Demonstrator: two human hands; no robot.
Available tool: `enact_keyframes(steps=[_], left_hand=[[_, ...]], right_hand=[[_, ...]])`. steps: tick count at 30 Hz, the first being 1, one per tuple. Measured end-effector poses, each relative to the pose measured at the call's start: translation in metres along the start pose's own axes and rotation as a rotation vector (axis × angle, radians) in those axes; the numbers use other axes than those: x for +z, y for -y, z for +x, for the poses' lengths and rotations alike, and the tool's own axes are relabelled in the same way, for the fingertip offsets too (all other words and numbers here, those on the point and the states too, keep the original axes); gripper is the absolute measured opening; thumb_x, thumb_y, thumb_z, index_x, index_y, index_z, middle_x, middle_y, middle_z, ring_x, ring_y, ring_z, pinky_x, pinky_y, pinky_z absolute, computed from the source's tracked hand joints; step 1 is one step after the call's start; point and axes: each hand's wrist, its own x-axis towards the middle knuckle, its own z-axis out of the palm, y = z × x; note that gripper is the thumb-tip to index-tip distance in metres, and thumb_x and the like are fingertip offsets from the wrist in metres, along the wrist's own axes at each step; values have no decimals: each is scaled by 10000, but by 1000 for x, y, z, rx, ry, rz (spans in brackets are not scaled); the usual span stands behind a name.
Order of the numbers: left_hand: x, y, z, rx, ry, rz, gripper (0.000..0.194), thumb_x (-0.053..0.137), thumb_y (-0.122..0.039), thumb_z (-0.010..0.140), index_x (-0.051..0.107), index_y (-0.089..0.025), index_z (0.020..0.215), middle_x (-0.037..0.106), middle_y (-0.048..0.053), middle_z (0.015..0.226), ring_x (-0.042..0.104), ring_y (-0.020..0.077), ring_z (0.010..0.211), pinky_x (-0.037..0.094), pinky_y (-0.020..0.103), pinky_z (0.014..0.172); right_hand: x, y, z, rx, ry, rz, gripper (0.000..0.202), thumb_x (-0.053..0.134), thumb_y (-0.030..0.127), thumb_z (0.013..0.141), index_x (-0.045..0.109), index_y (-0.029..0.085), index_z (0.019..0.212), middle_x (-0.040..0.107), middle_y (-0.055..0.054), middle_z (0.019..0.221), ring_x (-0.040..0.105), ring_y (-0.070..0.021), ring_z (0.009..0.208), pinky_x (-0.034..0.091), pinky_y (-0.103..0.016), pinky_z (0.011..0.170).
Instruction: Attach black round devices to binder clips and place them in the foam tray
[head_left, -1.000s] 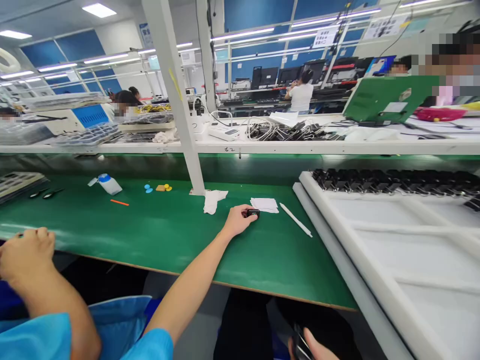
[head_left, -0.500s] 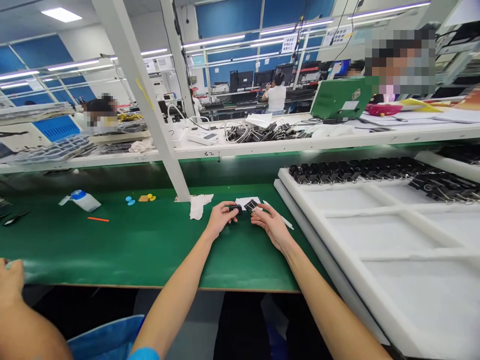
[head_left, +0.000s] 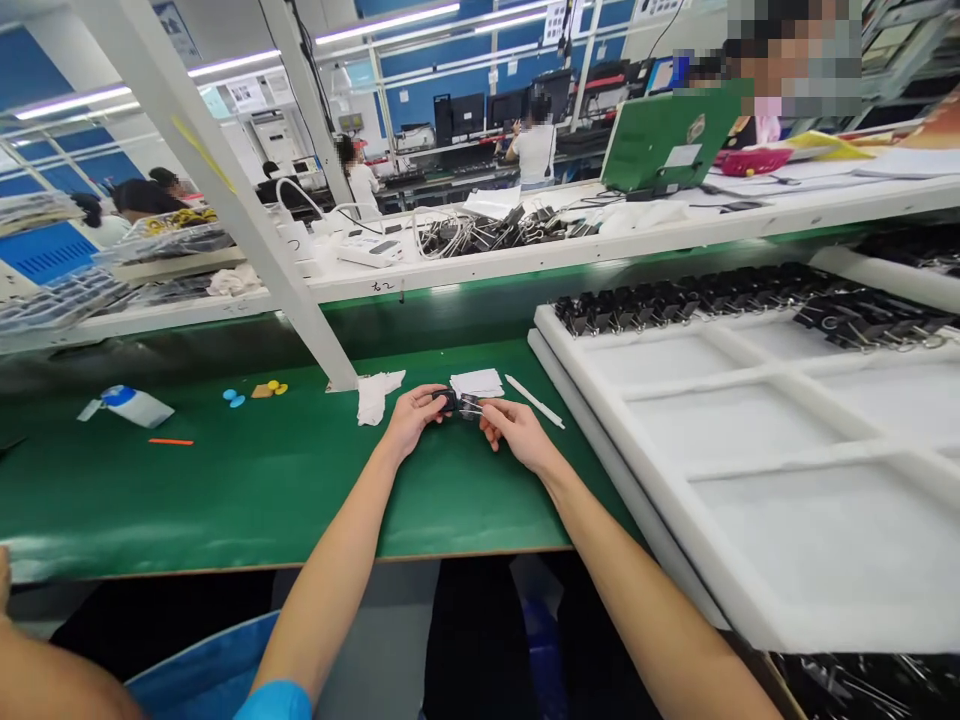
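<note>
Over the green mat (head_left: 300, 500), my left hand (head_left: 409, 418) is closed around a small black rounded part (head_left: 448, 401) whose exact kind I cannot make out. My right hand (head_left: 519, 430) pinches a black binder clip (head_left: 470, 406) by its silver wire handles. The clip's jaw end meets the black part; whether it grips the part's edge I cannot tell. Just behind my hands lie white paper slips (head_left: 478, 383) and a white pen (head_left: 534, 401). A crumpled white tissue (head_left: 373, 398) is left of them.
On the right stands a white foam tray (head_left: 780, 470) with rows of black clipped pieces (head_left: 675, 300). A slanted white post (head_left: 300, 320) and a shelf (head_left: 480, 268) rise behind. Leftward lie a white bottle (head_left: 137, 406) and an orange strip (head_left: 171, 441). Another person's arm (head_left: 45, 670) is at lower left.
My hands have come together, bringing the binder clip against the black part. The camera view has tilted and shifted, and the neighbouring person's hand has drawn mostly out of view.
</note>
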Motion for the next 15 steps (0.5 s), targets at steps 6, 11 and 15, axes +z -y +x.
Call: enact_keyframes(steps=[6,11,15], left_hand=[[-3,-2,-1,-41,53,77,491,946,-340,619,772,-102,1011,765,107,837,686,160,655,530,260,627],[-4,-4,-2,-64,92,116,490,949,-336,611,795,-103,1014,765,107,850,688,168,654,563,289,649],[-4,-5,-5,-46,115,132,498,948,-351,610,795,-95,1009,745,96,795,674,172,643,557,295,628]], right_hand=[[2,-9,1,19,-16,-94,540,697,546,856,691,109,1174,605,-38,757,545,-156,575,472,-245,456],[0,-6,-3,5,-7,-132,487,669,515,892,708,116,1168,609,-35,754,561,-155,594,481,-230,470],[3,-1,-2,3,-8,-126,494,685,547,874,710,118,1118,615,-30,735,555,-150,569,469,-227,469]])
